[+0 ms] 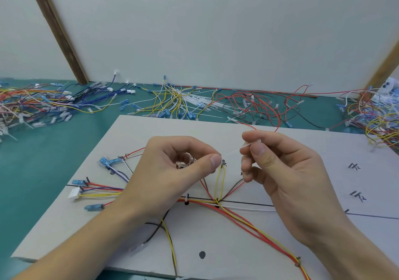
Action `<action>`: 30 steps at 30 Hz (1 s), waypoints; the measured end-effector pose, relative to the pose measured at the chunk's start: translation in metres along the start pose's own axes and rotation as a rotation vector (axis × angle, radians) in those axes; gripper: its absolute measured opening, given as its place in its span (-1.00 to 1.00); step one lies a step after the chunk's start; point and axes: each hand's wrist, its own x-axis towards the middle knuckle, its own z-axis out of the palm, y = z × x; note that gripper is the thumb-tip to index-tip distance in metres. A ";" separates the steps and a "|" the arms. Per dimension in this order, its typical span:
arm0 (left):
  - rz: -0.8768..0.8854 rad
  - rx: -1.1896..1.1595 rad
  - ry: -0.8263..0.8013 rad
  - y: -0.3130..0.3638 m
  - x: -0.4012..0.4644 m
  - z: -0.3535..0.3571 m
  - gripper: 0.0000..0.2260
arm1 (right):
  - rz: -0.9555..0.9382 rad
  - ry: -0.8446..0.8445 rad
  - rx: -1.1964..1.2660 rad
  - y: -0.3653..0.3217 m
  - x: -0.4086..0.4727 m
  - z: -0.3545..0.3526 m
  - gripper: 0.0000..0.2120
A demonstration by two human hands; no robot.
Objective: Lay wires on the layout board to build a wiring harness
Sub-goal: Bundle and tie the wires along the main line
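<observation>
Nearest, below both wrists: the layout board [216,247], pale, with a black dot and drawn black lines. Red and yellow wires [254,229] run across it from under the hands toward the near right corner, bound there by a small tie. A black and a yellow wire cross beneath the left wrist.

Left hand [172,171]: fingers curled, thumb and forefinger pinching one end of a thin clear cable tie [234,150] above a small knot of wires half hidden in the palm. Right hand [280,167]: thumb and forefinger pinching the other end of the same tie, remaining fingers loosely curled. The tie spans the gap between the two hands, slightly tilted up to the right.

Between and just below the hands, a yellow wire loop [220,182] rises from a junction where the wires meet. Left of the left hand: blue terminals [108,162] and a white connector [73,193] at the wire ends, lying on the board.

Beyond the hands: green table [54,150] strewn with loose wire heaps [177,100], blue, yellow, white, red. A red wire arcs from the far heap toward the right hand. Farthest: a white panel [216,31] in a wooden frame.
</observation>
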 end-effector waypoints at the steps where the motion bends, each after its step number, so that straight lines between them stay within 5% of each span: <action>1: -0.004 0.006 -0.004 0.000 0.000 0.001 -0.87 | 0.014 -0.005 0.004 0.000 0.000 0.000 -0.75; 21: -0.026 0.023 0.002 -0.004 0.000 0.003 -0.85 | 0.152 0.002 0.115 0.000 0.001 0.002 -0.74; 30: -0.079 0.045 -0.070 -0.006 0.002 0.002 -0.89 | 0.028 0.128 -0.211 0.002 0.004 0.000 -0.93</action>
